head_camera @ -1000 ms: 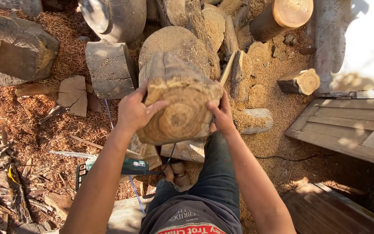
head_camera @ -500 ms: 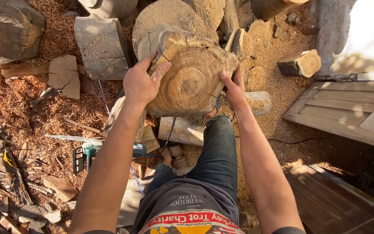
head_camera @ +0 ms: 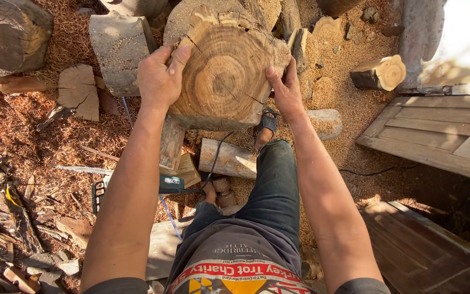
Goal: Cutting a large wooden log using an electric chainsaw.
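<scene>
A thick round log section with a pale tan cut face [head_camera: 225, 71] fills the upper middle of the frame, held up off the ground with its sawn end turned toward the camera. The face shows tight concentric growth rings around a darker centre, with several thin dark cracks running outward from the middle — one long one toward the lower right edge. Its outline is uneven, lumpy along the top, and rough grey-brown bark shows along the lower rim.

The left hand [head_camera: 160, 76] grips the log's left edge, fingers spread and pressed over the rim onto the cut face, thumb along the side. The right hand [head_camera: 285, 90] clamps the right edge, fingers curled round the bark behind, thumb lying on the face.

Below the log, in the middle of the frame, the person's leg in dark jeans [head_camera: 270, 190] stretches forward, ending in a sandalled foot [head_camera: 266, 124] just under the log's lower edge. A teal-handled saw [head_camera: 137, 185] lies on reddish wood chips at lower left. A squared grey wood block [head_camera: 118, 46] stands at upper left, a small cut log stub [head_camera: 381, 73] at upper right, and weathered grey planks [head_camera: 436, 130] at right
</scene>
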